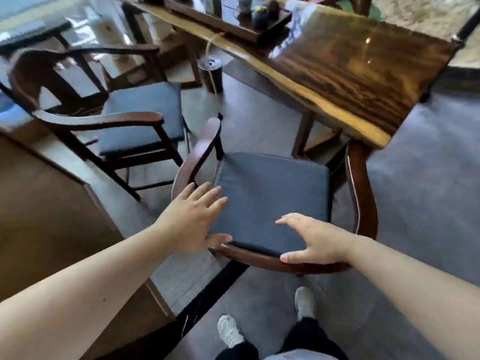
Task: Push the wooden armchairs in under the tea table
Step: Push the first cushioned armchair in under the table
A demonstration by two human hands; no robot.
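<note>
A dark wooden armchair [361, 193] with a blue-grey seat cushion [270, 196] stands right in front of me, its front near the corner of the long wooden tea table [350, 74]. My left hand [192, 219] hovers open over the chair's curved back rail at the left, fingers spread, thumb near the rail. My right hand [314, 240] is open over the back rail, thumb resting on the wood, fingers above the cushion. A second armchair [104, 120] with the same cushion stands to the left, away from the table.
A dark tea tray [228, 24] with teaware sits on the table's far part. A black cylindrical bin [211, 74] stands on the floor by the table's side. A low wooden platform edge [65, 203] runs along the left. My feet are on grey floor behind the chair.
</note>
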